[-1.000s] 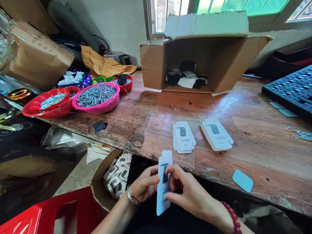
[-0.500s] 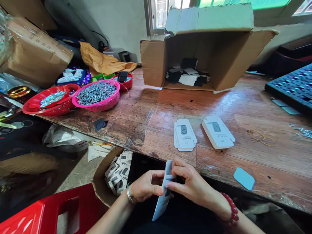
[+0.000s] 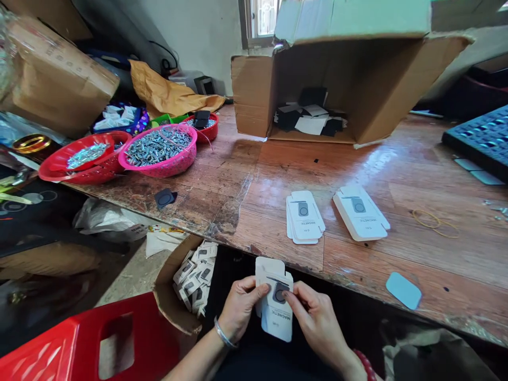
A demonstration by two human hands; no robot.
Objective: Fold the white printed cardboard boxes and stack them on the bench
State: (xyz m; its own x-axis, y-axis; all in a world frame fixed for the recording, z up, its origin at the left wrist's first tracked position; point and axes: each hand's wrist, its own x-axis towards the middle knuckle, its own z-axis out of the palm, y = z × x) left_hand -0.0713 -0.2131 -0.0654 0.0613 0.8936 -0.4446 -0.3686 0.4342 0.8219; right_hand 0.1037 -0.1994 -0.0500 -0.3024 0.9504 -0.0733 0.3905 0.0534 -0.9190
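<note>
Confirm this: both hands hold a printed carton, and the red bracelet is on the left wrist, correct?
The wrist is wrong: the head view shows the red bracelet on the right wrist. The left hand and right hand do both hold the printed carton.

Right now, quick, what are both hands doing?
Left hand: closed, holding the white carton, thumb on its front.
Right hand: closed, holding that carton too.

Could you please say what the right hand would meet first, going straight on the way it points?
The right hand touches the held white carton, so that comes first; beyond it, probably the left hand, though depth is unclear.
</note>
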